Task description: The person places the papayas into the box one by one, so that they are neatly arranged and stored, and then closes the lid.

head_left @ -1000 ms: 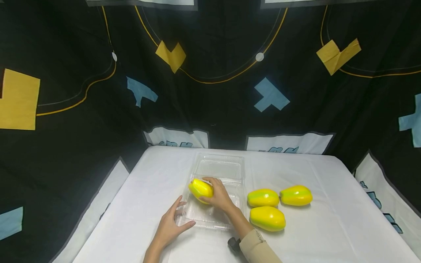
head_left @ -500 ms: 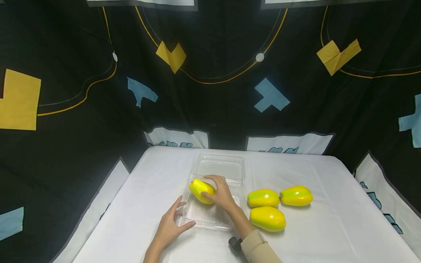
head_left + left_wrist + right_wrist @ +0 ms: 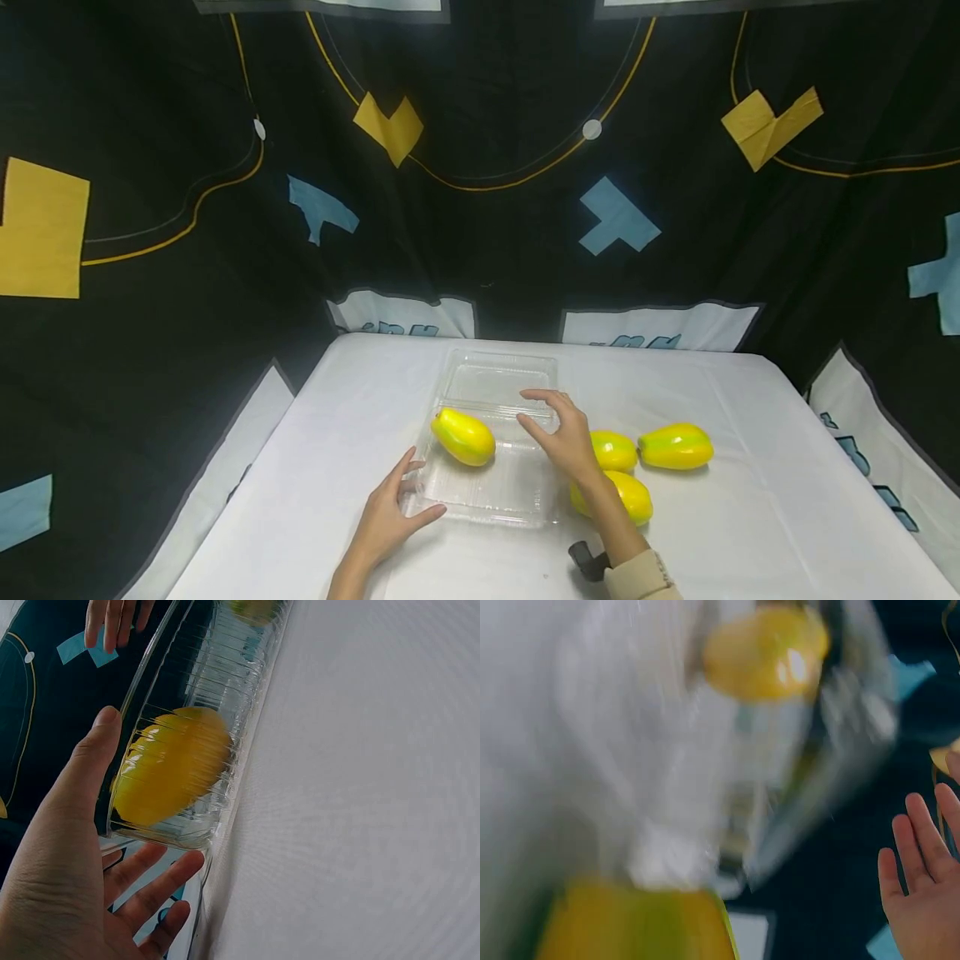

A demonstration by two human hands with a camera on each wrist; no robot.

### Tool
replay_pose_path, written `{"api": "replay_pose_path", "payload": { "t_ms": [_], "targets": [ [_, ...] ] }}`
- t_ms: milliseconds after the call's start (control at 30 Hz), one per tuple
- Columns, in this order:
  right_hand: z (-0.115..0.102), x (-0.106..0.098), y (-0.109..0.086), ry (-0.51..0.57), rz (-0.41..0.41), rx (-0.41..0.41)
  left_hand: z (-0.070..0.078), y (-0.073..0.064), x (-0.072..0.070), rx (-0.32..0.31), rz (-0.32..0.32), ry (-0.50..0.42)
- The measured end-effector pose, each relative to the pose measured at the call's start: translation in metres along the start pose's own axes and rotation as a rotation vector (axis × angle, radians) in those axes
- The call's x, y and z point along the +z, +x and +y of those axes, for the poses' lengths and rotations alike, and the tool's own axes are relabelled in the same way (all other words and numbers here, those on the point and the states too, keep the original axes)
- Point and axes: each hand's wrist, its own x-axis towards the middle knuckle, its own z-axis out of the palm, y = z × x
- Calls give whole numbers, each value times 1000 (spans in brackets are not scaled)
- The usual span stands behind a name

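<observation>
A yellow-green papaya (image 3: 463, 437) lies in the left part of a clear plastic clamshell container (image 3: 495, 510), whose lid (image 3: 498, 379) is folded back flat. My left hand (image 3: 390, 518) is at the container's left wall, thumb and fingers spread. In the left wrist view, fingertips (image 3: 187, 864) are right at the container's corner, the papaya showing through the ribbed wall. My right hand (image 3: 572, 437) is above the container's right edge, holding nothing, with thumb and fingers apart. Just right of it lie two papayas (image 3: 617, 452), partly hidden behind the hand and forearm.
Another papaya (image 3: 676, 447) lies farther right on the white-covered table (image 3: 750, 533). A dark device (image 3: 588, 560) is strapped at the right wrist. Black cloth (image 3: 487, 250) with yellow and blue shapes hangs behind the table.
My right hand has let go of the papaya in the container and moved right, toward the other papayas. That papaya stays put, and the left hand has not moved.
</observation>
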Motion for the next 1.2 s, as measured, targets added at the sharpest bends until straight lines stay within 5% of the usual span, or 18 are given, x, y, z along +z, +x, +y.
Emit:
{"api": "replay_pose_path", "payload": {
  "t_ms": [233,533,1200],
  "targets": [
    [0,-49,-16,-30,29,15,0,-1,-1,-6,-5,-5],
    [16,-82,-54,-100,-16,111,0,-2,-1,-7,17,8],
    [41,-90,-92,-157,-118,140,-1,2,1,21,2,10]
  ]
}}
